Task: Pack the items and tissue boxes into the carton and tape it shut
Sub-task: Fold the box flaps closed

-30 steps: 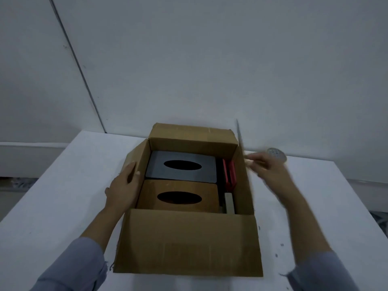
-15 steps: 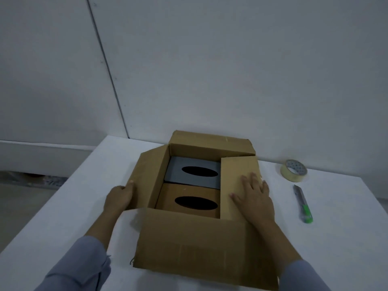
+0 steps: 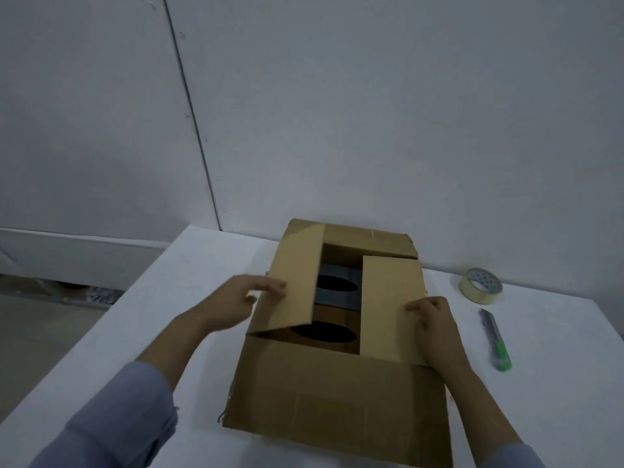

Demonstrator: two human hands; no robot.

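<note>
Since half a second ago the left side flap (image 3: 293, 282) has swung up and over from leaning outward, and now slants above the carton's opening, while the right hand has slid back along its flap toward the near right corner.

Left fingers (image 3: 270, 287) lie nearly straight against the outer face of that flap, thumb below, pushing rather than gripping; the left hand (image 3: 241, 298) sits just left of the carton (image 3: 337, 400), its forearm running back to a grey-blue sleeve (image 3: 111, 423). Right fingers (image 3: 420, 307) curl loosely with tips pressing on the right side flap (image 3: 388, 305), which lies flat over the opening; the right hand (image 3: 435, 325) grips nothing.

Plain brown corrugated board makes up the carton, whose near flap hangs open toward the viewer. Between the two side flaps show a grey tissue box (image 3: 337, 288) at the far side and a wood-brown tissue box (image 3: 324, 336) nearer, each with a dark oval slot.

Right of the carton on the white table (image 3: 189, 282) lie a roll of pale tape (image 3: 480, 285) and, nearer, a utility knife (image 3: 495, 339) with a green end.
</note>
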